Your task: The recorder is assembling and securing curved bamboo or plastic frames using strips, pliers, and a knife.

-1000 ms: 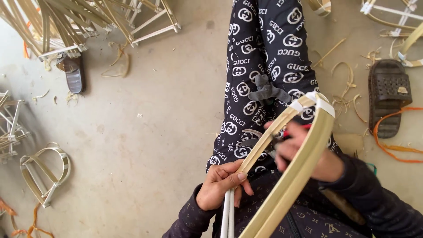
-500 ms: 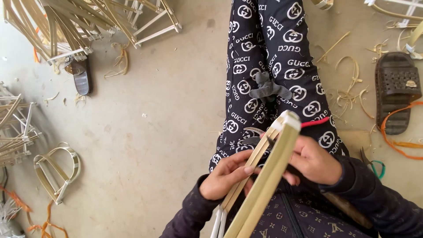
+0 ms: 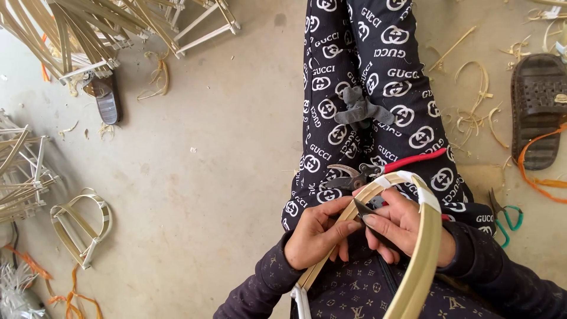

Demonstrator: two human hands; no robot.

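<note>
Over my lap, I am pinching the bent bamboo frame (image 3: 378,198) with my left hand (image 3: 319,236) while my right hand (image 3: 404,227) is holding what looks like a dark blade (image 3: 369,212); keeping it shallow matters.

A pair of red-handled pliers (image 3: 378,171) lies on the person's patterned trouser leg (image 3: 366,88), just beyond the bent bamboo-strip frame (image 3: 413,236); a dark perforated rubber sandal (image 3: 538,106) lies on the floor to the right.

Bare concrete floor (image 3: 195,177) under me, daylight flat; cane frames (image 3: 88,29) stacked top left, sandal (image 3: 540,109) right, scraps scattered.
</note>
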